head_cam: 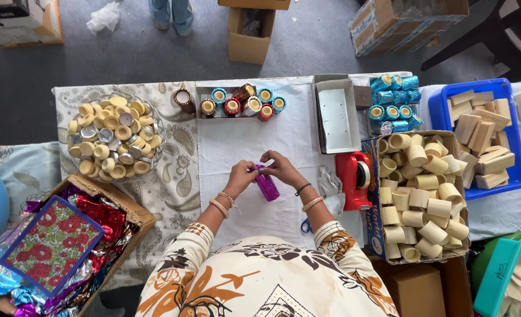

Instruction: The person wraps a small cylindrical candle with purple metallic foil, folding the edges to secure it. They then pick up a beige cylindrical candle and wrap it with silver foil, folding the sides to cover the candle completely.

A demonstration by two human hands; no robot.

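A small cylinder wrapped in shiny purple foil (pixel 267 185) lies on the white table cloth (pixel 231 147) in front of me. My left hand (pixel 241 175) pinches its far end from the left. My right hand (pixel 279 167) grips the same end from the right, fingers bent over the foil. Both wrists wear bangles.
A bowl of cream and silver caps (pixel 111 137) stands at far left, a tray of foil-wrapped cylinders (pixel 243 103) behind, a red tape dispenser (pixel 354 178) and a box of bare cream tubes (pixel 423 194) at right. A blue crate (pixel 482 136) holds blocks. A box of foil sheets (pixel 73 240) sits near left.
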